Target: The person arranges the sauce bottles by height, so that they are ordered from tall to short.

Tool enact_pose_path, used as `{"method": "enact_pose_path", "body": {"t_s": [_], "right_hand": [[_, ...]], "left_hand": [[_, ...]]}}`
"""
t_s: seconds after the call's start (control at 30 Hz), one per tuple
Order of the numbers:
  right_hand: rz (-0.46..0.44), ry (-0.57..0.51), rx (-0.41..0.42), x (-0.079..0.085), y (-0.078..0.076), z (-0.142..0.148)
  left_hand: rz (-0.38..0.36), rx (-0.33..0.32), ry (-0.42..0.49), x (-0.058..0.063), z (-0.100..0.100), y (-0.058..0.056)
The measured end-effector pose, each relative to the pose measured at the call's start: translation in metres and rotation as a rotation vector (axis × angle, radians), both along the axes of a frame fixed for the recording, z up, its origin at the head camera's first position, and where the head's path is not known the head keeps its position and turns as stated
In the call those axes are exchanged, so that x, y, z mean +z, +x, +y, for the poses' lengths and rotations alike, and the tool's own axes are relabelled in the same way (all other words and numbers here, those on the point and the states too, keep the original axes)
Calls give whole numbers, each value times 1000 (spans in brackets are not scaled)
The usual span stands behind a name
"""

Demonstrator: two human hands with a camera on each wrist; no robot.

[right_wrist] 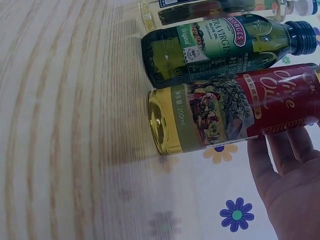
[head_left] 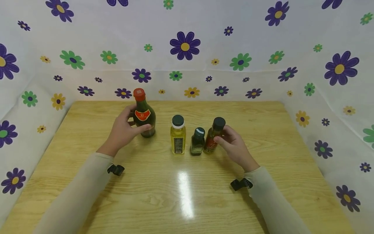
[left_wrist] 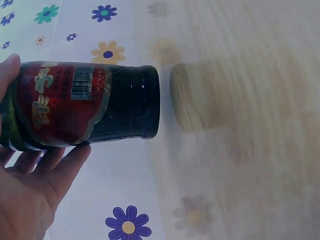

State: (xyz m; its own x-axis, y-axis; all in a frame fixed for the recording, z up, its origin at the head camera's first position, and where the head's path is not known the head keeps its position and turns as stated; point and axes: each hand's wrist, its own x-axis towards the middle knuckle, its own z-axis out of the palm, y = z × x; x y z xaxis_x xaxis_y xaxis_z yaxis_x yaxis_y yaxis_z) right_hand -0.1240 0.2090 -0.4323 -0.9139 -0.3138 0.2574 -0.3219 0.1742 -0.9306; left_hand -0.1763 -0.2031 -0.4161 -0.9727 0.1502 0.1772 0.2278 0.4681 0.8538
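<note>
Red-capped bottle [head_left: 144,114], held in left hand [head_left: 122,130]; red-labelled olive-oil bottle [head_left: 211,140], held in right hand [head_left: 237,149]; both presumably slick, breakable glass, best gripped mid-body.

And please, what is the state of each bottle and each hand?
Red-capped bottle: closed, held, off the table.
Yellow oil bottle: capped, upright, standing.
Small green bottle: capped, upright, standing.
Rightmost bottle: capped, held; lifting unclear.
Left hand: holding red-capped bottle.
Right hand: holding rightmost bottle.
</note>
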Motion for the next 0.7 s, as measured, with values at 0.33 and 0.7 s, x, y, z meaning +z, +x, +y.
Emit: {"method": "enact_pose_path", "body": {"t_s": [0.33, 0.7], "right_hand": [[16, 10, 8, -1, 0, -1], [-14, -2, 9, -1, 4, -1]], "left_hand": [[5, -17, -10, 4, 1, -23], [-22, -26, 23, 0, 4, -38]]}}
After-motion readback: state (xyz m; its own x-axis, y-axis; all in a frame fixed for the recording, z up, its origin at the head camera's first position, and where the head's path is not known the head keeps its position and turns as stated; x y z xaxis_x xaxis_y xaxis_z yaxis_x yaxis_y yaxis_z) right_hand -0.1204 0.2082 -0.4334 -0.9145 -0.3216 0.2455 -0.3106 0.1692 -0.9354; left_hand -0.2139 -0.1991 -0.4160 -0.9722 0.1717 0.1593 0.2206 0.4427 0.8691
